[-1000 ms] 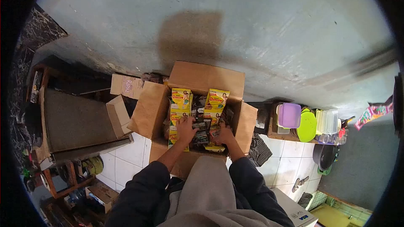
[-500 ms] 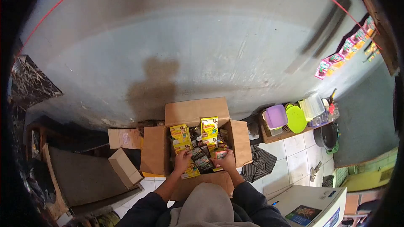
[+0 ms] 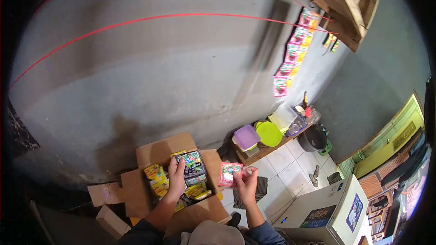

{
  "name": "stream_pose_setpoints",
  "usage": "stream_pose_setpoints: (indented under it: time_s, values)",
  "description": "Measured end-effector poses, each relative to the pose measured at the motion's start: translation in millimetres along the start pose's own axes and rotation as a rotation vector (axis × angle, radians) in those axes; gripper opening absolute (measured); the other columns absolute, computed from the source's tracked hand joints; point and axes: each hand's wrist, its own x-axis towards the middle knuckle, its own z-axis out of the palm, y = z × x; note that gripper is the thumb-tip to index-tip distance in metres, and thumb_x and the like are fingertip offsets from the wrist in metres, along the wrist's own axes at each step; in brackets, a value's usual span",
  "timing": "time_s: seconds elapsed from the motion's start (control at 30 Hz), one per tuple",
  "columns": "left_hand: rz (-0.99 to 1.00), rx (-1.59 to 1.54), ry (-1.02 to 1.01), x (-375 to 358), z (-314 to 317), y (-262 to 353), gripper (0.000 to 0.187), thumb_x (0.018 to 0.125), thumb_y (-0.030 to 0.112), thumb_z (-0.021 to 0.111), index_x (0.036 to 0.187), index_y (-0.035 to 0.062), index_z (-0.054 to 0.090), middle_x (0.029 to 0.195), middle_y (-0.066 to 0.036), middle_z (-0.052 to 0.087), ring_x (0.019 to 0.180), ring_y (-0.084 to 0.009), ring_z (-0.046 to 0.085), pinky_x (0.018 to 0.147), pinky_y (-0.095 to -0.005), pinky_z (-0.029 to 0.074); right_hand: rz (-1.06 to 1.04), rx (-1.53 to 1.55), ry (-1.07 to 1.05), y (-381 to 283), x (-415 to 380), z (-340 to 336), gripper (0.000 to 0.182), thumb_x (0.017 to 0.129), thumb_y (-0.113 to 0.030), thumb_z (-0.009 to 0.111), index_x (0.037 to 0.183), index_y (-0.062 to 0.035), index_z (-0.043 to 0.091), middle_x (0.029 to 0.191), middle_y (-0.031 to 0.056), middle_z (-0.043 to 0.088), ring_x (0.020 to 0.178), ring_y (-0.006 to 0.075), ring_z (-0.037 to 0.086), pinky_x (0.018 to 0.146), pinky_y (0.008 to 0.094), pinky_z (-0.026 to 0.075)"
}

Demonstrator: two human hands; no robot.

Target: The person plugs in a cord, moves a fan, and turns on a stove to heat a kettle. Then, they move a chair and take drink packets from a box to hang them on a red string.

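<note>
An open cardboard box [image 3: 190, 218] stands below me by the wall, holding yellow sachets [image 3: 156, 179] and darker packets. Above its far side, my left hand [image 3: 176, 179] is closed on a strip of black drink sachets [image 3: 191, 162] whose lower part hangs toward the box. To the right, outside the box flap, my right hand [image 3: 247, 186] pinches a pink drink sachet [image 3: 230, 174] by its edge, with the printed front turned toward me. My left thumb lies across the side of the black strip.
Pink and yellow sachet strips [image 3: 296, 45] hang on the wall from a red cord [image 3: 200, 15]. Along the wall a low bench carries a purple container [image 3: 246, 137] and a green lid [image 3: 269, 134]. A black basin [image 3: 312, 139] sits beyond it, and a white refrigerator [image 3: 313, 208] at lower right.
The view has swung to the right. Both hands have risen from inside the box, the left lifting the black sachets and the right carrying the pink sachet out past the right flap.
</note>
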Motion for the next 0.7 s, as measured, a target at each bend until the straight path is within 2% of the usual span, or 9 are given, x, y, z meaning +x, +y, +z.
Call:
stream_pose_setpoints:
  time_s: [0.1,0.17,0.23,0.3,0.37,0.53,0.57,0.63,0.7]
  values:
    - [0.055,0.018,-0.093,4,55,-6,0.018,0.088,0.014,0.041,0.1,0.0017,0.044,0.092,-0.003,0.053,0.081,-0.0081,0.049,0.076,-0.0227,0.039,-0.08,-0.226,0.083,-14,3,-60,0.006,0.079,-0.001,0.052,0.077,-0.0006,0.047,0.072,0.0021,0.053,0.059,0.0056,0.048,0.054,0.0181,0.041]
    - [0.123,0.032,-0.21,2,88,-17,0.016,0.088,0.013,0.041,0.098,0.0014,0.045,0.09,-0.003,0.053,0.081,-0.0078,0.048,0.075,-0.0225,0.039,-0.211,-0.242,0.17,-16,8,-97,0.008,0.077,0.002,0.051,0.079,0.0001,0.058,0.076,0.0073,0.055,0.066,0.0134,0.053,0.06,0.0236,0.042]
    - [0.182,0.071,-0.235,-4,141,-24,0.013,0.087,0.011,0.042,0.095,0.0013,0.045,0.089,-0.003,0.053,0.081,-0.0071,0.048,0.074,-0.0222,0.039,-0.311,-0.398,0.177,-25,14,-137,0.012,0.078,0.001,0.05,0.085,0.0001,0.059,0.079,0.007,0.053,0.067,0.0121,0.051,0.061,0.0216,0.041]
    - [0.21,0.071,-0.247,-14,183,-40,0.011,0.086,0.01,0.043,0.092,0.0011,0.047,0.087,-0.003,0.053,0.078,-0.0067,0.048,0.071,-0.0214,0.039,-0.199,-0.413,0.184,-46,22,-167,0.015,0.076,-0.002,0.052,0.088,-0.0023,0.06,0.081,0.0119,0.055,0.067,0.0193,0.055,0.061,0.0261,0.043]
    - [0.155,0.097,-0.243,-18,224,-61,0.009,0.085,0.008,0.045,0.088,0.0006,0.049,0.082,-0.002,0.054,0.074,-0.0059,0.049,0.069,-0.0202,0.04,-0.357,-0.338,0.159,-72,36,-188,0.017,0.074,-0.008,0.057,0.09,-0.0021,0.059,0.086,0.0147,0.054,0.069,0.0214,0.056,0.062,0.0286,0.045]
    - [0.134,0.219,-0.414,-11,295,-100,0.009,0.082,0.007,0.05,0.087,-0.0002,0.052,0.081,0.0,0.052,0.075,-0.0059,0.046,0.069,-0.0212,0.037,-0.481,-0.459,-0.002,-98,86,-245,0.019,0.071,-0.013,0.062,0.086,-0.0023,0.06,0.086,0.0122,0.055,0.069,0.0249,0.056,0.059,0.03,0.045]
    - [0.14,0.256,-0.402,-10,304,-106,0.009,0.082,0.007,0.05,0.087,0.0,0.052,0.081,0.001,0.051,0.075,-0.0059,0.045,0.069,-0.0213,0.036,-0.503,-0.444,-0.011,-101,95,-253,0.019,0.071,-0.013,0.062,0.086,-0.0023,0.06,0.086,0.0122,0.055,0.069,0.0249,0.056,0.059,0.03,0.045]
    - [0.191,0.269,-0.418,-4,315,-117,0.01,0.083,0.009,0.05,0.088,0.0004,0.053,0.083,0.0,0.052,0.077,-0.0061,0.046,0.071,-0.0221,0.037,-0.492,-0.469,-0.082,-103,118,-263,0.014,0.071,-0.006,0.063,0.081,0.002,0.06,0.076,0.0098,0.055,0.06,0.0173,0.055,0.051,0.0254,0.043]
    - [0.175,0.263,-0.4,6,322,-131,0.014,0.083,0.01,0.05,0.092,0.0001,0.054,0.087,0.0,0.054,0.08,-0.0065,0.047,0.074,-0.0229,0.038,-0.649,-0.454,-0.024,-108,146,-263,0.01,0.069,-0.005,0.063,0.075,0.0016,0.06,0.07,0.0087,0.054,0.055,0.0175,0.054,0.048,0.0259,0.042]
